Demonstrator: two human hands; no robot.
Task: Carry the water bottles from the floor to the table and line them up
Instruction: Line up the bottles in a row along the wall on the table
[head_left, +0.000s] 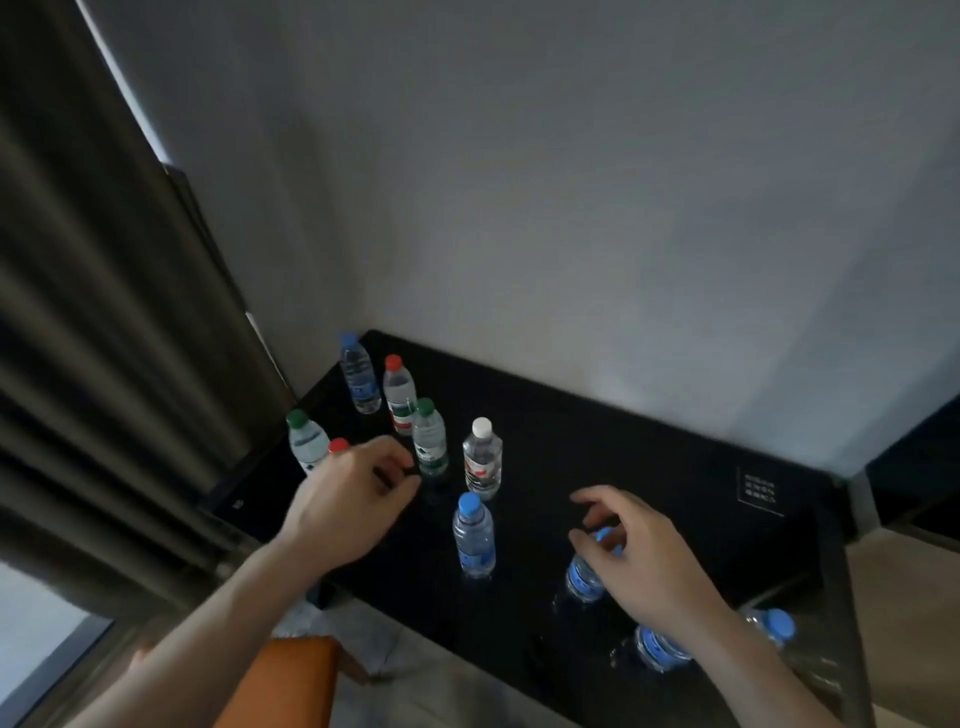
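Several clear water bottles stand on the black table (649, 467). A loose line runs from a blue-capped bottle (358, 379) past a red-capped bottle (399, 400), a green-capped bottle (430, 447) and a white-capped bottle (482, 462) to another blue-capped bottle (472, 540). My left hand (358, 499) hovers with curled fingers beside the green-capped one and hides most of a red-capped bottle (338, 446); whether it holds anything is unclear. My right hand (639, 556) grips the top of a blue-labelled bottle (584, 574) standing on the table.
A second green-capped bottle (306, 441) stands at the table's left edge. Two more blue bottles (662, 649) (774, 626) sit near the front right. A printed card (759, 491) lies at the back right. Dark curtains (104, 338) hang at left, and an orange chair (280, 680) is below.
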